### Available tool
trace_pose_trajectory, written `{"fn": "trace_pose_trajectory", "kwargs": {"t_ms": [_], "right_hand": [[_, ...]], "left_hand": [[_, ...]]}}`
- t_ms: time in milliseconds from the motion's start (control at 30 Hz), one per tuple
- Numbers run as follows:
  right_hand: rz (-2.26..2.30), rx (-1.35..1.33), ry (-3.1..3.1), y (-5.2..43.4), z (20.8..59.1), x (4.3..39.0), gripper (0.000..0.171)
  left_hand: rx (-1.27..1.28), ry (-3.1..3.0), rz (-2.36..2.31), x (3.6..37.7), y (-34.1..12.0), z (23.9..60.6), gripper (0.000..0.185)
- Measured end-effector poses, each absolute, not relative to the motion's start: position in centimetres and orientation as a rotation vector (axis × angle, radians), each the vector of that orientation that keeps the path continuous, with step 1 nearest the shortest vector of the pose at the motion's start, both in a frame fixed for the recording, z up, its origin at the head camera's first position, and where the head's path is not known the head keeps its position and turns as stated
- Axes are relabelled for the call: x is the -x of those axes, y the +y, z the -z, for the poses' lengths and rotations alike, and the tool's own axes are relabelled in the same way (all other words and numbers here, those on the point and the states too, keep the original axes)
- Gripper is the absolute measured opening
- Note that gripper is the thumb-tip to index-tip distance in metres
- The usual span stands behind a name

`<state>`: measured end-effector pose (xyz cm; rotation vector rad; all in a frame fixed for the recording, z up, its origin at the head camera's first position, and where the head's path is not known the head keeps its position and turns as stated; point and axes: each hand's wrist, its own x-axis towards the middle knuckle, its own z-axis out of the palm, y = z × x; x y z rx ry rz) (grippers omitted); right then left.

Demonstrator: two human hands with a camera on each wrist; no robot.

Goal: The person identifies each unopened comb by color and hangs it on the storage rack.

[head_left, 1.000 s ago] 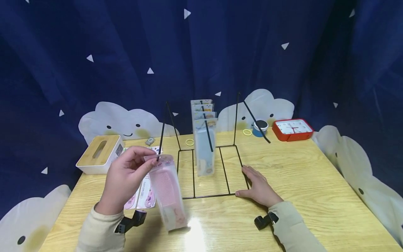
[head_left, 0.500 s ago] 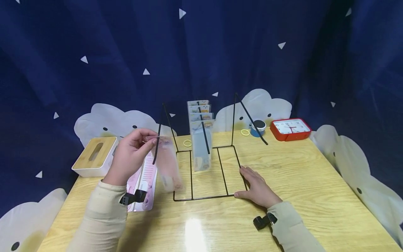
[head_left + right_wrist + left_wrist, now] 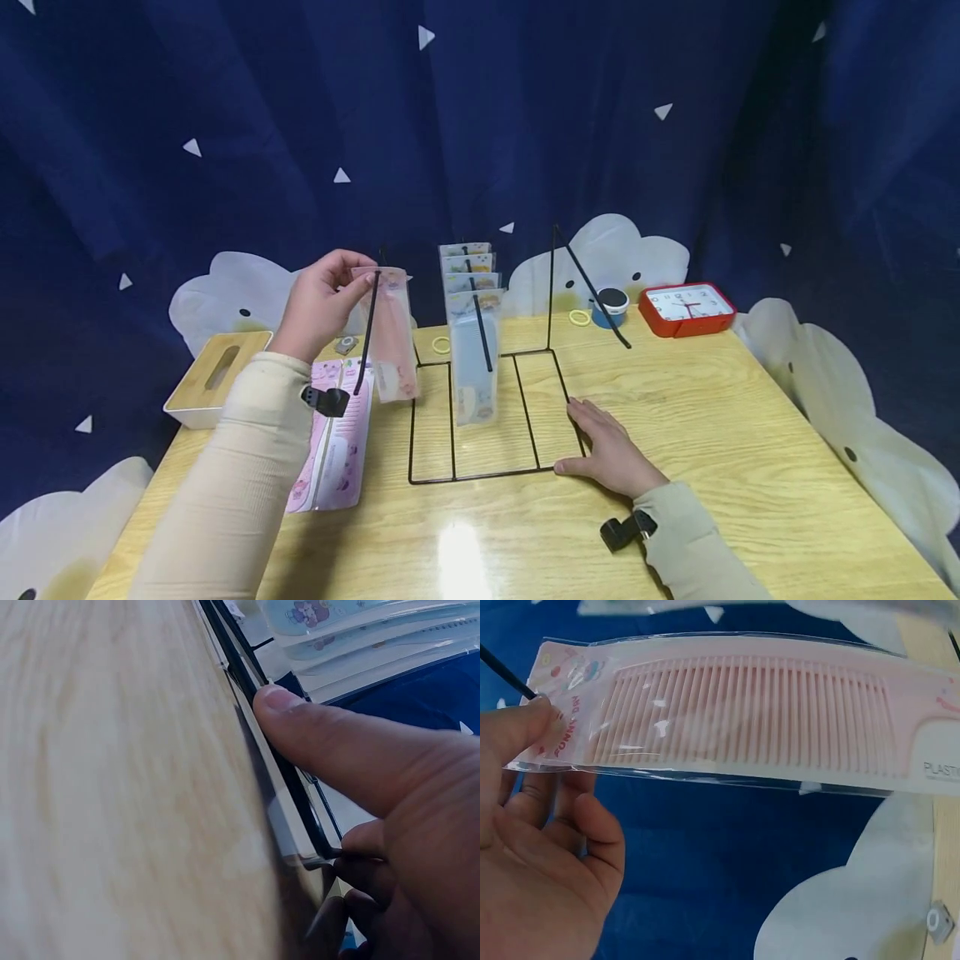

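My left hand (image 3: 324, 300) pinches the top of a clear-packed pink comb (image 3: 392, 354) at the left hook of a black wire rack (image 3: 495, 475). The hook rod passes through the pack's top, and the comb hangs down along it. In the left wrist view the thumb presses the printed header of the pink comb (image 3: 742, 712). At the rack's front right corner, my right hand (image 3: 611, 450) holds the base, thumb on the front bar and fingers by the side bar. Several packed combs, a blue comb (image 3: 472, 396) foremost, hang on the middle hook. The right hook bears nothing.
Pink comb packs (image 3: 341, 458) lie on the table left of the rack, beside a wooden-lidded tissue box (image 3: 191, 375). A red clock (image 3: 686, 308), a blue round container (image 3: 609, 317) and a yellow ring (image 3: 579, 317) stand or lie at the back right.
My left hand has moved up and back, sliding the pink comb along the left hook from its front tip toward its rear. The right hand has stayed on the rack's corner.
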<state>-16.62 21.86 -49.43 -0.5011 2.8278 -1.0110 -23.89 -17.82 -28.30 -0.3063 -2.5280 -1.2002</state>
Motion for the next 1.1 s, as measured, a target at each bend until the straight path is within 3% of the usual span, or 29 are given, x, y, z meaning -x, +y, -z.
{"fn": "trace_pose_trajectory", "kwargs": {"t_ms": [467, 600, 900, 1100], "right_hand": [[1.016, 0.497, 2.815, 21.4, 49.6, 16.5, 0.105], [1.016, 0.481, 2.827, 21.5, 49.3, 16.5, 0.105], [1.019, 0.45, 2.823, 21.6, 49.3, 16.7, 0.105], [1.014, 0.459, 2.824, 21.5, 49.2, 16.6, 0.105]], "left_hand": [[0.192, -2.566, 1.294, 25.9, -18.9, 28.7, 0.027], [0.14, -2.617, 1.335, 26.2, -20.3, 31.9, 0.036], [-0.149, -2.849, 1.31, 26.6, -23.0, 42.8, 0.049], [-0.064, -3.025, 0.96, 26.7, -23.5, 46.9, 0.065]]}}
